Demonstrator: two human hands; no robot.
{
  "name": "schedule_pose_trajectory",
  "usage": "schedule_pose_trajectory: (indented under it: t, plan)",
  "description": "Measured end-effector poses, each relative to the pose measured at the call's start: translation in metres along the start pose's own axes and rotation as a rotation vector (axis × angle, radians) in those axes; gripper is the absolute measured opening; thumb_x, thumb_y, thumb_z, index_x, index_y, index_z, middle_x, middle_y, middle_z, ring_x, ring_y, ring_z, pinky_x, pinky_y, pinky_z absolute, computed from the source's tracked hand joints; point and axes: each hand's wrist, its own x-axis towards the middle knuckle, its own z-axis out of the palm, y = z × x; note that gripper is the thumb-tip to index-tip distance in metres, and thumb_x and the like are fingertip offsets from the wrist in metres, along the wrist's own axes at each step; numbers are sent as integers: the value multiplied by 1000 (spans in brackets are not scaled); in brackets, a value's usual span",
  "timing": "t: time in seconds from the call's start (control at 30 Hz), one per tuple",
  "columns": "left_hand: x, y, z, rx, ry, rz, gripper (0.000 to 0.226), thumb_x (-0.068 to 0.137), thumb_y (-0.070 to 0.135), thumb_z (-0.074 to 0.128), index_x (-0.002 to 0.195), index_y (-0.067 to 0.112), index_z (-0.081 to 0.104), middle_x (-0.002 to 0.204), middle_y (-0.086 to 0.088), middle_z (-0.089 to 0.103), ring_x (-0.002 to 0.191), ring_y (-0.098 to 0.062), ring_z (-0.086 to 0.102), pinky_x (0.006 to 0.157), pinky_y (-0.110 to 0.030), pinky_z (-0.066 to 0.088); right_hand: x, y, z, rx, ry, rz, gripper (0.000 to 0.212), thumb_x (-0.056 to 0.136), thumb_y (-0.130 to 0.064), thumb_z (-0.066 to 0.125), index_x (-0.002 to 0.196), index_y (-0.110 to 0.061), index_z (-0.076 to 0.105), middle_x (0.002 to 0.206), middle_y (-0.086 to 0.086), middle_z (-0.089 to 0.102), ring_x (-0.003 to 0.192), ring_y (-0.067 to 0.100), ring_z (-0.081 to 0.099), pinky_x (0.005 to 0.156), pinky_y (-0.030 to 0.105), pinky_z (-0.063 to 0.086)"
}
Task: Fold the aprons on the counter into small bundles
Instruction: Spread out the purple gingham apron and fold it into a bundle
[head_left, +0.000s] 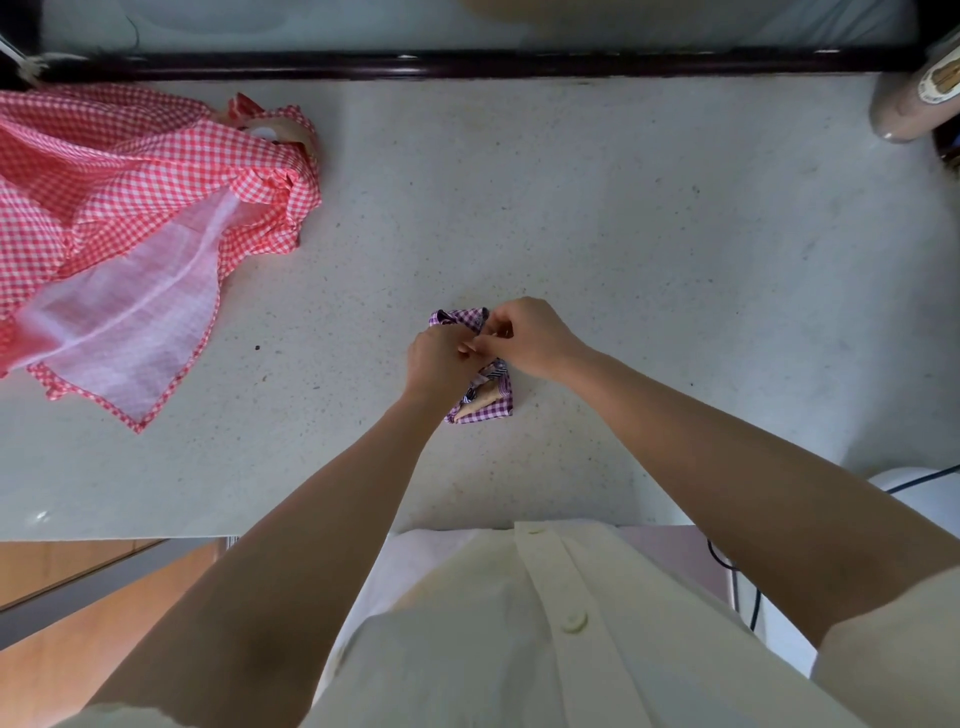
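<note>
Purple apron (485, 410) sits bundled on the worktop (623, 234) toward the front edge; your left hand (439, 358) and right hand (527, 338) meet on it, pinching cloth. Red apron (130, 171) sprawls back-left.

A pale speckled stone counter (649, 234) fills the upper two thirds of the frame. At upper left a red-and-white gingham apron (130, 197) lies on it, loose and crumpled, with its paler underside turned up. Near centre sits a small purple-and-white checked apron bundle (493, 409). At far upper right stands a labelled clear jar with pinkish contents (909, 109).
</note>
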Motion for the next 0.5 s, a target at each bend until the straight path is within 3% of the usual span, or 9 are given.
schedule_pose_trajectory:
  t: [0.07,0.13,0.2,0.27,0.33,0.4,0.5]
  plan:
    - [-1,0,0,-19,-2,14,17,89,21,64,98,10,74,86,-4,73,83,-20,66,79,-33,53,-7,0,3,94,56,-72,5,89,-10,64,90,-12,69,76,-13,61,57,0,46,58,15,33]
    - [-1,-3,-1,-59,-7,42,20,89,26,68,103,13,73,93,-1,74,86,-16,67,82,-30,53,-13,4,0,139,59,-111,23,87,5,53,97,-11,67,70,-23,60,48,-1,45,51,10,32]
    - [-2,-6,-1,-80,-6,56,13,88,25,70,92,12,70,91,0,72,82,-13,64,78,-26,50,-13,11,-1,61,23,-125,32,87,9,50,109,-8,65,84,-24,63,49,-5,49,51,9,37]
    - [-3,-7,-3,-101,-7,67,14,87,21,71,80,16,60,84,1,68,77,-11,59,68,-18,43,-9,18,1,-77,5,-145,31,89,5,54,115,-8,66,103,-3,68,68,-8,57,67,10,46]
    - [-4,-8,-4,-115,-8,78,19,86,19,72,75,15,56,79,3,63,74,-11,57,60,-11,36,-4,25,4,-203,-19,-154,23,89,-4,62,111,-8,69,101,6,67,85,13,62,79,25,49]
    - [-3,-10,-6,-123,-13,76,22,86,19,72,73,13,55,78,3,62,73,-10,56,58,-9,33,-2,27,5,-306,-36,-144,16,91,-13,64,104,-7,71,94,6,60,88,24,60,75,29,43]
    - [-2,-10,-7,-150,-22,62,24,85,21,74,74,12,55,76,4,61,70,-9,53,57,-10,33,-3,27,3,-355,29,-129,15,92,-19,62,99,-8,69,94,5,57,82,22,58,70,30,43]
